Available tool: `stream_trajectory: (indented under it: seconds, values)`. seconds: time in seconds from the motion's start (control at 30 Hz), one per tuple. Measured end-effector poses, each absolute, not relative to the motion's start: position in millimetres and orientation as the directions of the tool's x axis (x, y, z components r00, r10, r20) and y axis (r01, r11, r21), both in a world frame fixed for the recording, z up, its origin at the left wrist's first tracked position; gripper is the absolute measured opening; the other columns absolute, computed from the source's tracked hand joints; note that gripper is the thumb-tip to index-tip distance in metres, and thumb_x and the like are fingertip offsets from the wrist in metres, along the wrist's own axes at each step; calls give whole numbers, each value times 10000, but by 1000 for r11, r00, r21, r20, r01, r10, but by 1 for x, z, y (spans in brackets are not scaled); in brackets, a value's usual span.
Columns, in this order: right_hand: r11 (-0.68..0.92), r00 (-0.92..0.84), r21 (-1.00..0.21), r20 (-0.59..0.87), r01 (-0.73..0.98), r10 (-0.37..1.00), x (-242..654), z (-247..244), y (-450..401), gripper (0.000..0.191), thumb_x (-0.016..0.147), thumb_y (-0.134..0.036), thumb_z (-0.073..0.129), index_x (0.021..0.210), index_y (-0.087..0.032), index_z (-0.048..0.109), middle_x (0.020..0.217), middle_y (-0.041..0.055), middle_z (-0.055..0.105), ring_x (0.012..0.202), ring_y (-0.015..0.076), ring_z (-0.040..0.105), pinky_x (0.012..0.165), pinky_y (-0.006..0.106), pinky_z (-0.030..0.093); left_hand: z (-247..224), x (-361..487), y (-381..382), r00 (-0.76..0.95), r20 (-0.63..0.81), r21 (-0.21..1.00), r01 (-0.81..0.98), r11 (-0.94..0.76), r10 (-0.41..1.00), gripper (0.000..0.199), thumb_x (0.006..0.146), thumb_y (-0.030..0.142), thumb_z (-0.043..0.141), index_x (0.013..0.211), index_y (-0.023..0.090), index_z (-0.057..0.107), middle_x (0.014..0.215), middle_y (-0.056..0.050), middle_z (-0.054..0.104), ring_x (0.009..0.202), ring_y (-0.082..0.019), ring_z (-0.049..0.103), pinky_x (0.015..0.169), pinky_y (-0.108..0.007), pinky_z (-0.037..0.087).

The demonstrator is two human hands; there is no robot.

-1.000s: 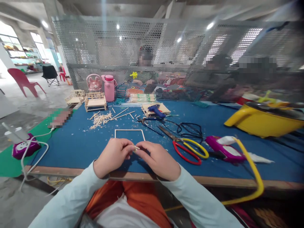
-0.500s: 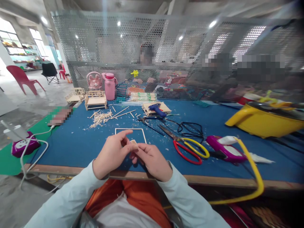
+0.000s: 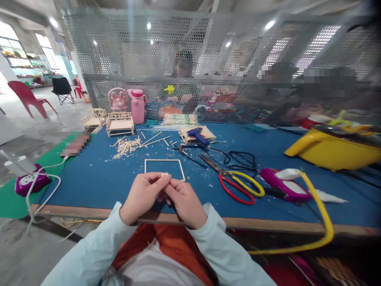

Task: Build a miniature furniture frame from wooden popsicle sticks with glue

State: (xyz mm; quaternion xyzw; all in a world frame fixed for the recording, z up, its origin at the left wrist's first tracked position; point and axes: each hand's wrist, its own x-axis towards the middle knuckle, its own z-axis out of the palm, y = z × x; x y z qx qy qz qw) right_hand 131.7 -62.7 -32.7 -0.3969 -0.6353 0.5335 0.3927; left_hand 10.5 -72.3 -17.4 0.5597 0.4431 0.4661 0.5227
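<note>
Both hands meet near the table's front edge. My left hand (image 3: 145, 192) is closed, its thumb and index finger pinching a small bunch of short wooden sticks (image 3: 164, 174) whose pale ends show above the fingertips. My right hand (image 3: 183, 198) is closed on the same bunch from the other side. Just beyond the hands, a thin rectangular stick frame (image 3: 163, 160) lies flat on the blue table mat (image 3: 98, 178); the hands hide its near side. Further back to the left is a heap of short cut sticks (image 3: 127, 147).
Right of the hands lie scissors (image 3: 236, 187), pliers (image 3: 192, 156), a blue glue gun (image 3: 199, 136) on a wooden piece and a purple power strip (image 3: 282, 186). A yellow pot (image 3: 330, 149) stands far right. Small wooden models (image 3: 120, 124) and a pink bottle (image 3: 137, 107) stand back left.
The left index finger, raised before, has come down onto the sticks, and the two hands are closer together. The view has shifted slightly.
</note>
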Motion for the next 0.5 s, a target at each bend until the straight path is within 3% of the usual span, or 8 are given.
stream_trajectory:
  seconds: [0.17, 0.27, 0.3, 0.4, 0.5]
  values:
    - [231, -339, -930, 127, 287, 932, 138, -29, -65, 314, 798, -398, 484, 617, -151, 555, 516, -9, 539, 445, 77, 428, 442, 208, 348, -21, 7, -71, 133, 62, 998, -7, -61, 989, 316, 744, 416, 577, 711, 115, 668, 557, 1, 571, 527, -91, 489, 524, -203, 374]
    - [430, -239, -771, 358, 470, 903, 148, -23, -65, 200, 704, -344, 620, 777, -158, 605, 661, 20, 606, 551, 114, 511, 520, 237, 423, -22, 4, -70, 148, 20, 993, -116, -2, 989, 285, 707, 396, 632, 708, 116, 685, 665, -27, 632, 634, -103, 532, 623, -206, 397]
    - [504, -242, -700, 446, 505, 862, 152, -20, -64, 279, 672, -336, 658, 887, -166, 608, 775, 43, 629, 637, 141, 550, 581, 261, 456, -21, 4, -70, 182, -33, 981, -183, 67, 983, 285, 687, 397, 653, 712, 116, 687, 673, -34, 641, 638, -104, 540, 632, -209, 403]
    - [714, -393, -485, 607, 506, 691, 162, -11, -57, 529, 616, -330, 722, 1106, -209, 564, 1094, 91, 580, 972, 225, 546, 822, 362, 459, -17, 4, -71, 309, -184, 893, -345, 291, 933, 290, 607, 381, 725, 715, 115, 685, 666, -50, 653, 643, -114, 571, 651, -222, 428]
    - [802, -506, -401, 626, 443, 593, 165, -3, -51, 421, 636, -331, 723, 1025, -205, 625, 1096, 93, 593, 1041, 230, 524, 901, 388, 421, -12, 6, -72, 348, -199, 867, -374, 330, 916, 265, 588, 345, 747, 678, 104, 683, 626, -47, 645, 631, -106, 577, 662, -210, 432]
